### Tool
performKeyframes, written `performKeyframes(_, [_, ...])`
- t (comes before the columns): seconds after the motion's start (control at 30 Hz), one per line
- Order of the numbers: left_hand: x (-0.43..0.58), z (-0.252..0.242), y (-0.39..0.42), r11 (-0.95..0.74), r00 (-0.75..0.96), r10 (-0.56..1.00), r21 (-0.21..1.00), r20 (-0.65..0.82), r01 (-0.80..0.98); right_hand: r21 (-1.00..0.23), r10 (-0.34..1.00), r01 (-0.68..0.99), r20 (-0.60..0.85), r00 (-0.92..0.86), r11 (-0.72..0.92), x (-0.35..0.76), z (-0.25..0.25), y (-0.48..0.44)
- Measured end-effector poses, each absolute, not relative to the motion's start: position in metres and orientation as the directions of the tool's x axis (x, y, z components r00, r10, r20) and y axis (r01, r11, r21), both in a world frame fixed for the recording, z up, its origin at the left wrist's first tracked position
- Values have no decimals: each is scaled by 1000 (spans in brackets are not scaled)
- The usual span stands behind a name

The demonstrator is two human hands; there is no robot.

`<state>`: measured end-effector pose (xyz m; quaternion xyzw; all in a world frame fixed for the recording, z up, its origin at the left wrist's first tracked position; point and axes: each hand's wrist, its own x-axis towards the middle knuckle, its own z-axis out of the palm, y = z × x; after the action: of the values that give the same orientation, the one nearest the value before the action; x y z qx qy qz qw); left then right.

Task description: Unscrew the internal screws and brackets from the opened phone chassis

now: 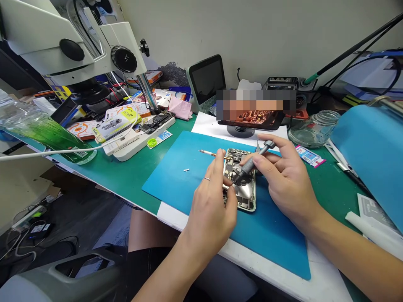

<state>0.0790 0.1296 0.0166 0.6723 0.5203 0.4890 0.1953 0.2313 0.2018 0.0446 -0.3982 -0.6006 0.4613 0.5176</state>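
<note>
An opened smartphone (244, 191) lies on the blue mat, its circuit boards and a silvery metal part exposed. My right hand (285, 182) is closed around a grey screwdriver (247, 167), with the index finger over its rounded end. The tool slants down to the left over the phone. At its tip, the thumb and a finger of my left hand (210, 201) come together in a pinch; whatever is between them is too small or hidden to name. That hand covers the phone's lower left edge. Beyond it, a thin white-and-copper pointed rod (208, 152) lies against the phone's upper left.
A microscope (94, 50) overhangs the left side of the green bench. Boxes and a green-liquid bottle (59, 138) stand below it. A tiny white piece (186, 170) lies on the blue mat (170, 167). Behind are a small screen (208, 79), a monitor (252, 119) and a glass jar (315, 130).
</note>
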Motion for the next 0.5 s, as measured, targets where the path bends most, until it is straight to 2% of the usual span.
performKeyframes(0.5, [81,15,128,-398,-1,890,780,455,484,-964,953,0,264,-148,267,233,42,202])
